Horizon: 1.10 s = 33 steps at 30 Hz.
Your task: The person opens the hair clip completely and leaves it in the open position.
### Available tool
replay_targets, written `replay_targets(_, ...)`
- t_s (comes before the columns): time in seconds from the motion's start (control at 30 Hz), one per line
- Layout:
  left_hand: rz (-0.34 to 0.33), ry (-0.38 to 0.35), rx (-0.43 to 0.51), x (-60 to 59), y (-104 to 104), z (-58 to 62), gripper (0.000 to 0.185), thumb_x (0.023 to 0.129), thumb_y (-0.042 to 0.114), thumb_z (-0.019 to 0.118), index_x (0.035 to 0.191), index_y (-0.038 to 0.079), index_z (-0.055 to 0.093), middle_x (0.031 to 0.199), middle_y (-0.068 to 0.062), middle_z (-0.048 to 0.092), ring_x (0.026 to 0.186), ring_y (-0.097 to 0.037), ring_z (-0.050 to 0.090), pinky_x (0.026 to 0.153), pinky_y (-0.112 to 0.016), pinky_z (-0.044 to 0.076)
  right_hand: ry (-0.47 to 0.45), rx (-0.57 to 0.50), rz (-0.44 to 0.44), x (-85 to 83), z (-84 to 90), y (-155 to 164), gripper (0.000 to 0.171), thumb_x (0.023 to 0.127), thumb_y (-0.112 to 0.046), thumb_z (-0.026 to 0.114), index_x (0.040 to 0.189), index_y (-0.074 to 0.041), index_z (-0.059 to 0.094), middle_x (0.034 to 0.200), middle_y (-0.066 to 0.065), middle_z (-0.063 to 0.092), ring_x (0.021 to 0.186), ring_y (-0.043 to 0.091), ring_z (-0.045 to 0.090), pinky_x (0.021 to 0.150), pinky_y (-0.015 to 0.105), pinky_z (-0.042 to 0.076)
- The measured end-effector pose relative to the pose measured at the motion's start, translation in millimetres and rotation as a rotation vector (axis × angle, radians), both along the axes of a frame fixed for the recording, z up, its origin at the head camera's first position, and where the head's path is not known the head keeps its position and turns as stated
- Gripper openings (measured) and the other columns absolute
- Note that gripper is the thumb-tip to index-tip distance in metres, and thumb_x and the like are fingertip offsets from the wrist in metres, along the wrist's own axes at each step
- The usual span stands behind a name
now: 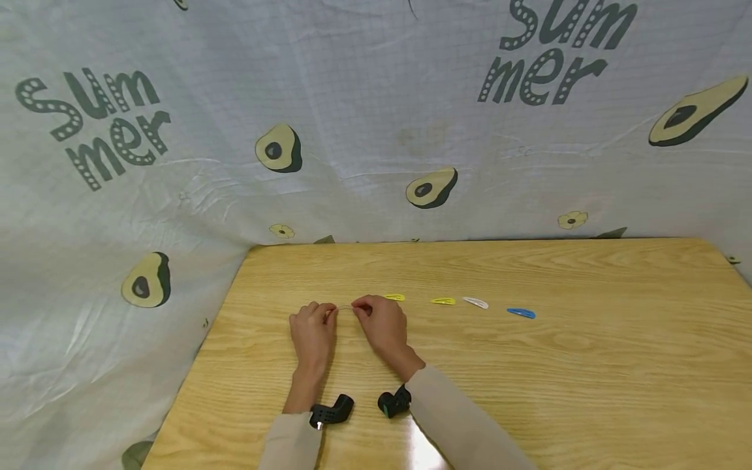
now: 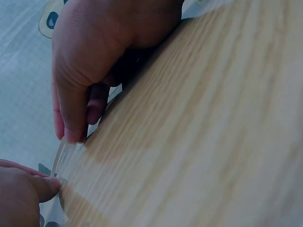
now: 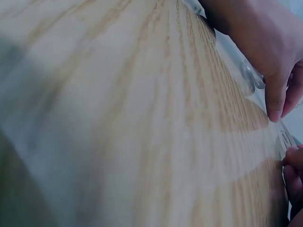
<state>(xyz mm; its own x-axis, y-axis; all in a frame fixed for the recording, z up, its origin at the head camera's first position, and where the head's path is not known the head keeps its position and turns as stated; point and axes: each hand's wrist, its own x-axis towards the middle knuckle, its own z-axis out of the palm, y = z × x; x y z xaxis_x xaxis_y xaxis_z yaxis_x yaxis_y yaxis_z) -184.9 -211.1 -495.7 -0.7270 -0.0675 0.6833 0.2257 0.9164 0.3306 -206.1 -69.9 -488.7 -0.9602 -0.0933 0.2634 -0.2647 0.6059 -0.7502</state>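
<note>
Near the centre of the head view, the left hand (image 1: 313, 329) and right hand (image 1: 382, 323) each pinch one end of a clear hair clip (image 1: 344, 307), fingers (image 2: 71, 125) clamped on it, just above the tabletop (image 1: 529, 378). To its right lie two yellow clips (image 1: 443, 301), a white clip (image 1: 475, 302) and a blue clip (image 1: 521, 313).

My two hands, left hand (image 1: 313, 333) and right hand (image 1: 383, 326), are bare: no gloves, no rings that I can see. Long beige sleeves, plain, on both arms: left sleeve (image 1: 290, 447), right sleeve (image 1: 464, 427). A small black camera is strapped at each wrist: left camera (image 1: 331, 411), right camera (image 1: 393, 402) with a greenish spot on it.
</note>
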Motion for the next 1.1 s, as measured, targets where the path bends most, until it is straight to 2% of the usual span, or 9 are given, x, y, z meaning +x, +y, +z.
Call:
replay_targets(0.37, 0.065, -0.036, -0.014, -1.0, 1.4, -0.4, 0.009, 0.074, 0.007, 0.082, 0.074, 0.004, 0.074, 0.058, -0.005, 0.055, 0.054, -0.023, 0.049, 0.055, -0.037, 0.032, 0.01, 0.022, 0.01, -0.4, 0.9, 1.1, 0.008, 0.087, -0.024, 0.072, 0.093, -0.021, 0.076, 0.079, -0.008, 0.068, 0.062, 0.002, 0.059, 0.048, 0.02, 0.043)
replay_targets(1.1, 0.108, -0.1, -0.005, -0.7, 3.7, 1.2, 0.007, 0.077, 0.009, 0.08, 0.078, 0.003, 0.075, 0.06, -0.005, 0.055, 0.055, -0.023, 0.049, 0.056, -0.037, 0.032, -0.001, 0.028, 0.046, -4.2, 2.7, 3.8, 0.013, 0.088, -0.025, 0.071, 0.1, -0.022, 0.077, 0.087, -0.007, 0.072, 0.062, 0.003, 0.06, 0.046, 0.02, 0.041)
